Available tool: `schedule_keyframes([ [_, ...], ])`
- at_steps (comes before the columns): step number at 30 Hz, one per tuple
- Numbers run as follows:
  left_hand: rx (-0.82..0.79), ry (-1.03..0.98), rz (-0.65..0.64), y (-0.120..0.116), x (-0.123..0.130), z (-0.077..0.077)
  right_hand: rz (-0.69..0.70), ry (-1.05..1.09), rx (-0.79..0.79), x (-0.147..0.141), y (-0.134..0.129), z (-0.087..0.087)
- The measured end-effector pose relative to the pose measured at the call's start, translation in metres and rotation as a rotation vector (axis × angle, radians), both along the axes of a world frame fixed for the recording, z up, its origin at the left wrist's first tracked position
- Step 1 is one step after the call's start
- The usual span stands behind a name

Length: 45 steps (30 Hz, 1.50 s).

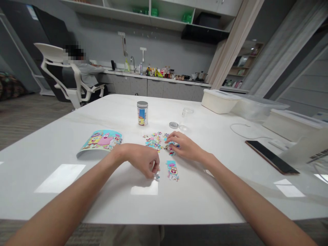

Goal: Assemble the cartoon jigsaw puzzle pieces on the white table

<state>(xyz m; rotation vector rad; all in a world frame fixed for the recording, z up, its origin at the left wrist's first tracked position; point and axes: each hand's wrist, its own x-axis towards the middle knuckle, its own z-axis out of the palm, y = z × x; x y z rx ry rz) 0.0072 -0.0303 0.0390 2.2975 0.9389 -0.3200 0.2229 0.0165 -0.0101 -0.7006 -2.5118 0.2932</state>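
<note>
My left hand [142,158] is closed in a pinch at a small pale jigsaw piece [157,177], low on the white table [115,201]. Just right of it lies a joined strip of jigsaw pieces [172,170] showing a yellow cartoon figure on light blue. My right hand [186,146], fingers bent and apart, rests over the right side of a heap of loose jigsaw pieces [154,141]; its fingertips touch some of them. A curled picture sheet [102,140] with yellow and pink cartoon figures lies left of my left wrist.
A printed jar with a metal lid [142,112] stands behind the heap. Near it are a loose metal lid [173,125] and a clear jar [183,119] on its side. Rightward are a phone [270,156], a cable and storage boxes [220,101]. A person sits in a white chair [74,87].
</note>
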Motion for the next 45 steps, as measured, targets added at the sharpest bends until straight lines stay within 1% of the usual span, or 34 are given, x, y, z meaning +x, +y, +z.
schedule_keyframes([
  [2, 0.090, -0.135, 0.091, 0.002, 0.004, -0.003, 0.033, 0.044, -0.184, -0.003, -0.004, 0.005],
  [4, 0.172, -0.288, 0.254, 0.004, 0.009, -0.008, 0.079, 0.084, -0.459, -0.004, -0.008, 0.010],
  [6, 0.172, -0.413, 0.409, 0.005, 0.015, -0.015, 0.138, 0.159, -0.673, -0.005, -0.010, 0.013],
  [7, 0.149, -0.455, 0.461, 0.004, 0.017, -0.018, 0.162, 0.202, -0.740, -0.004, -0.011, 0.014],
  [9, 0.107, -0.502, 0.512, 0.001, 0.019, -0.022, 0.191, 0.244, -0.824, -0.002, -0.010, 0.017],
  [11, 0.115, -0.509, 0.509, -0.005, 0.017, -0.023, 0.205, 0.201, -0.892, 0.002, -0.009, 0.021],
  [12, 0.144, -0.500, 0.478, -0.008, 0.015, -0.023, 0.207, 0.153, -0.922, 0.003, -0.009, 0.023],
  [13, 0.196, -0.489, 0.427, -0.011, 0.011, -0.023, 0.210, 0.090, -0.953, 0.005, -0.010, 0.025],
  [14, 0.255, -0.482, 0.343, -0.014, 0.007, -0.023, 0.216, 0.023, -0.987, 0.006, -0.011, 0.028],
  [15, 0.319, -0.479, 0.232, -0.017, 0.003, -0.025, 0.223, -0.043, -1.017, 0.006, -0.012, 0.030],
  [17, 0.400, -0.486, 0.020, -0.022, -0.004, -0.030, 0.253, -0.133, -1.010, 0.006, -0.016, 0.033],
  [19, 0.472, -0.434, -0.143, -0.026, -0.007, -0.037, 0.298, -0.183, -0.936, 0.004, -0.021, 0.036],
  [21, 0.556, -0.354, -0.267, -0.029, -0.008, -0.042, 0.336, -0.229, -0.870, 0.003, -0.024, 0.037],
  [23, 0.624, -0.311, -0.329, -0.031, -0.007, -0.044, 0.345, -0.277, -0.852, 0.003, -0.025, 0.037],
  [28, 0.666, -0.309, -0.335, -0.033, -0.006, -0.040, 0.327, -0.347, -0.799, 0.002, -0.028, 0.033],
  [33, 0.628, -0.329, -0.369, -0.037, -0.004, -0.039, 0.316, -0.371, -0.756, 0.000, -0.031, 0.029],
  [37, 0.625, -0.357, -0.391, -0.041, -0.001, -0.041, 0.318, -0.359, -0.710, 0.000, -0.032, 0.030],
  [41, 0.618, -0.327, -0.411, -0.042, 0.000, -0.041, 0.298, -0.346, -0.670, 0.002, -0.030, 0.033],
  [45, 0.617, -0.306, -0.402, -0.043, 0.000, -0.041, 0.281, -0.347, -0.668, 0.003, -0.028, 0.034],
])
